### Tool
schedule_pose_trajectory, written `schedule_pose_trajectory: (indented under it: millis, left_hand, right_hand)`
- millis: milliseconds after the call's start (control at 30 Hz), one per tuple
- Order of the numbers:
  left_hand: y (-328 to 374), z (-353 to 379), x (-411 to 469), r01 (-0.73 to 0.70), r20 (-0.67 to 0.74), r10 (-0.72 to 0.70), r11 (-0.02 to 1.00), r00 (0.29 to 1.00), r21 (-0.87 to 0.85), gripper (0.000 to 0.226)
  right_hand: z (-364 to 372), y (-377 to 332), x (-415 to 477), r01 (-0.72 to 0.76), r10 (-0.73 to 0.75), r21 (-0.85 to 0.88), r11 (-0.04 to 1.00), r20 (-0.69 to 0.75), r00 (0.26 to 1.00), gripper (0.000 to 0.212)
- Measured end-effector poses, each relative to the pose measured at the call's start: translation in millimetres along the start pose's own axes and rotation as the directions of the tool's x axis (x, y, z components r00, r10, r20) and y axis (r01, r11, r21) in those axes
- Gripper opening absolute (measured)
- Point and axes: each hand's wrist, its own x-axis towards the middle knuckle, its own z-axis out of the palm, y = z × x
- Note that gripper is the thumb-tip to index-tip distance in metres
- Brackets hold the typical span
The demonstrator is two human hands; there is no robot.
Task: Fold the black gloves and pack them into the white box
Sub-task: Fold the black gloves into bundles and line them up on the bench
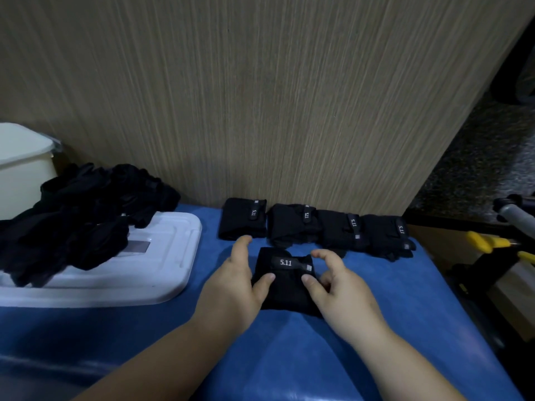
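Folded glove [285, 285] w/ 5.11 tab lies centre frame on the blue table [390, 314]. Our left hand [234, 285] has fingers straight, thumb pressing the glove's left side. Our right hand [338, 293] has its thumb on the glove and fingers curled at its right edge; can't tell if they pinch. Bare blue runs below & right to the table edge. Just above, a row of four folded gloves [315, 227] sits against the wood panel [260, 96]. At left, a loose glove pile [81, 218] covers the white lid [168, 256], w/ a cream tub [20, 175] behind.

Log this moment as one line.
folding front glove | left hand: thumb pressing | right hand: pinching | folded gloves: four | glove pile: on white lid
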Motion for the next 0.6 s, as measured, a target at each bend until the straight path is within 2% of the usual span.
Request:
schedule_pose_trajectory:
  millis: [100,133,200,367,500,600]
  left_hand:
    - [-2.7,4.1,-3.1,-0.260,-0.116,0.270,0.961,0.956,0.099,0.055]
    - [-4.6,6.6,-3.8,-0.341,-0.106,0.353,0.933,0.930,0.116,0.049]
    - [-7.5,10.9,-6.8,-0.398,-0.014,0.405,0.904,0.914,0.153,0.037]
    - [-4.6,14.9,-13.1,-0.311,0.260,0.237,0.904,0.936,0.293,0.079]
    - [-7.7,12.3,-12.7,-0.293,0.354,0.170,0.897,0.920,0.330,0.084]
    - [-10.2,9.6,-12.1,-0.295,0.381,0.139,0.873,0.914,0.389,0.089]
  right_hand:
    - [-0.8,-6.5,-3.8,0.098,-0.107,-0.099,0.990,-0.090,0.990,0.049]
    - [-1.3,-7.5,-4.5,0.138,-0.148,-0.111,0.984,-0.087,0.985,0.051]
    - [-1.3,-7.3,-4.5,0.215,-0.222,-0.122,0.969,-0.047,0.974,0.053]
    - [1.9,-5.3,-1.4,0.253,-0.237,-0.151,0.956,0.116,0.965,0.051]
    - [2.0,-3.1,-0.5,0.250,-0.195,-0.201,0.947,0.260,0.946,0.048]
    - [1.1,-4.8,0.4,0.256,-0.188,-0.242,0.936,0.272,0.944,0.048]
